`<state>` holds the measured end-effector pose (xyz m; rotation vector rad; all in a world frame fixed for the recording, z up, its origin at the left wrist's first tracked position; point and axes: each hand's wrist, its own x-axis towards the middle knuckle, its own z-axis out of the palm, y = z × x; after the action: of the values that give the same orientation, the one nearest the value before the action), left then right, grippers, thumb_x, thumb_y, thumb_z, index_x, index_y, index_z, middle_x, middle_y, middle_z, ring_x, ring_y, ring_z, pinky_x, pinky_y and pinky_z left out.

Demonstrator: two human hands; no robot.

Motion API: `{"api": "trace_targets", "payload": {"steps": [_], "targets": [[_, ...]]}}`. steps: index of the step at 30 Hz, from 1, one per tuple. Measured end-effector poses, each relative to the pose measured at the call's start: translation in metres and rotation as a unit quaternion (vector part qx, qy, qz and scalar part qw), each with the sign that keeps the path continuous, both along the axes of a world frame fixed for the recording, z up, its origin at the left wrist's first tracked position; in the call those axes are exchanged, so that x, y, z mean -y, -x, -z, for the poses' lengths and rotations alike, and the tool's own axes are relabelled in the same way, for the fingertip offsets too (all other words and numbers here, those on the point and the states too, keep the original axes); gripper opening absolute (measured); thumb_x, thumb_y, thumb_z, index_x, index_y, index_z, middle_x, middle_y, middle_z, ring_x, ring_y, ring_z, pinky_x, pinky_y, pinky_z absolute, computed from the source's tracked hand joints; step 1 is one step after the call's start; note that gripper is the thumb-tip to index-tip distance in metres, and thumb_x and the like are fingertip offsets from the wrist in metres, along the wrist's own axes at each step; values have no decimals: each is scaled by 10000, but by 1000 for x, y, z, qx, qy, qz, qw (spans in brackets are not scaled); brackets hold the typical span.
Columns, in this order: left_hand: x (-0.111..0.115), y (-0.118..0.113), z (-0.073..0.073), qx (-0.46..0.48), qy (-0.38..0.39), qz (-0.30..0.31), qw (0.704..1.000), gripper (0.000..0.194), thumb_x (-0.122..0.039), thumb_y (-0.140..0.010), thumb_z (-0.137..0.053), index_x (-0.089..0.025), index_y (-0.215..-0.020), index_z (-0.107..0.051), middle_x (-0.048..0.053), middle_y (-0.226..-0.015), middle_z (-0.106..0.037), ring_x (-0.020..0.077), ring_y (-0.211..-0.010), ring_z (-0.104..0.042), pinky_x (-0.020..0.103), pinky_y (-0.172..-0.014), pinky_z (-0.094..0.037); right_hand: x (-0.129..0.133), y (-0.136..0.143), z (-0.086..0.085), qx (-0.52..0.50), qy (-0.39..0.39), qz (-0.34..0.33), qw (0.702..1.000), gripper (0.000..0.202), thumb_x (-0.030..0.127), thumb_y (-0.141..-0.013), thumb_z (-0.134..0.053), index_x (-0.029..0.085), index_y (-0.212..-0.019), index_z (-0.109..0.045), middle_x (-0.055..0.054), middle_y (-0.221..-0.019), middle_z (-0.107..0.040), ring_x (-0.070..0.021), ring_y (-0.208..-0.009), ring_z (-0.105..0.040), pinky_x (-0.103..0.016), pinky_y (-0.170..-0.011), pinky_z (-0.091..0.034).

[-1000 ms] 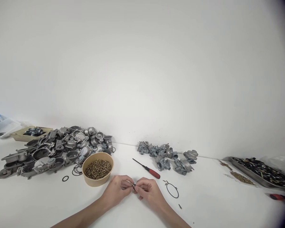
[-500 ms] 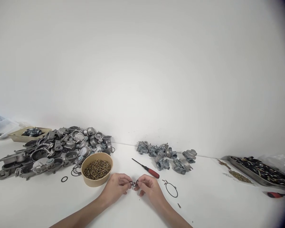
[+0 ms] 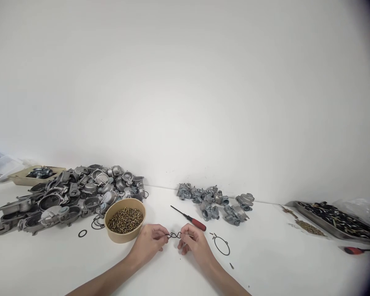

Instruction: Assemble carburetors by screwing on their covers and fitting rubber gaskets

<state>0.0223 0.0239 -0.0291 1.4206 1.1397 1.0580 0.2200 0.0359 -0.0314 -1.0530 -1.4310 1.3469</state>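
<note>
Black and thin, a twisted loop (image 3: 174, 235) stretches between two hands just above the table (image 3: 165, 275), near its front. Thumb and fingertips of the left hand (image 3: 150, 242) are pinched together on one end; those of the right hand (image 3: 196, 242) pinch the other. Both ends vanish under the fingers, so the loop's full outline cannot be made out, and the forearms are cut off at the lower edge. Left of the left hand, a tan tub (image 3: 123, 238) of brass-coloured screws (image 3: 126, 220) hides part of the heap of grey castings (image 3: 70, 197) behind it, whose lower pieces are buried. At far left, a clear container (image 3: 4, 166) is cut by the frame. On the right, dark blurred vignetting swallows the end of a metal tray (image 3: 334, 234) and the tip of a red-handled tool (image 3: 354, 250); the small dark pieces in the tray blur together. White tabletop opens in front of the hands, between the forearms, and widely right of the larger black ring (image 3: 229, 248). Beyond the right hand, a screwdriver (image 3: 199, 224) lies close, limiting room there; the wall (image 3: 185, 102) bounds the back edge.
</note>
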Motion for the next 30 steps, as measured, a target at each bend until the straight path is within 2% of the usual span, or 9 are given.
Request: {"api": "trace_targets", "payload": {"steps": [18,30], "targets": [[-2,0,4,-5,-1,-23,1000,235,-295,-750,-651,-117,-894,-702,79,-762,-711,230,-781,-674,279,-564,-577,0,2,-4,-19,16,15,1000,247,382,-789,-653,195,-720,-508,28,-649,-541,-173,-585,-627,-242,-462,-471],[-2,0,5,-3,-3,-37,999,173,-270,-748,-626,-139,-851,-674,73,-789,-696,226,-771,-692,274,-545,-578,2,2,-6,-13,31,21,999,227,381,-817,-603,200,-732,-495,46,-600,-511,-171,-583,-634,-233,-465,-469]]}}
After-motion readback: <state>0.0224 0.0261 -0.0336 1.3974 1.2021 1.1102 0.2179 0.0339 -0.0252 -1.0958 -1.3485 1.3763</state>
